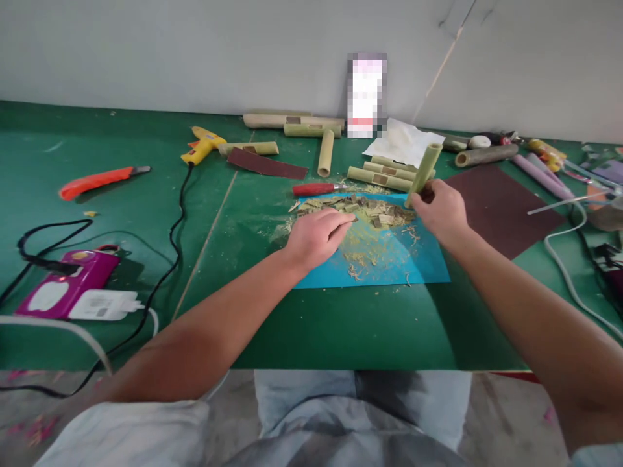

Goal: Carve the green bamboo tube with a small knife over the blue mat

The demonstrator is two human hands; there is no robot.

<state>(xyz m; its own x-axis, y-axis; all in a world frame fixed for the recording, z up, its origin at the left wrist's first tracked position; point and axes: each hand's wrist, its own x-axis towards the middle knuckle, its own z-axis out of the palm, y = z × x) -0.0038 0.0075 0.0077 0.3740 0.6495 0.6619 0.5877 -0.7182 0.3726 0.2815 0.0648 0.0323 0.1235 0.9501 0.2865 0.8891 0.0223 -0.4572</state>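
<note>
My right hand (pixel 442 211) grips a green bamboo tube (pixel 427 170) near its lower end. The tube stands nearly upright, slightly tilted, over the right end of a pile of bamboo chips (pixel 384 211). Over the left part of that pile is my left hand (pixel 318 239), fingers pinched together. A small dark bit shows at its fingertips, too small to name. Chips and shavings lie on a blue sheet (pixel 423 263). Just behind the sheet rests a red-handled tool (pixel 316 189), its tip among shavings.
Several notched bamboo tubes (pixel 379 177) lie behind the pile. Sandpaper (pixel 501 207) lies right, a narrower strip (pixel 265 163) at the back. A yellow glue gun (pixel 202 146), an orange cutter (pixel 100 183) and a corded purple power strip (pixel 73 279) are left. A phone (pixel 366 94) leans on the wall.
</note>
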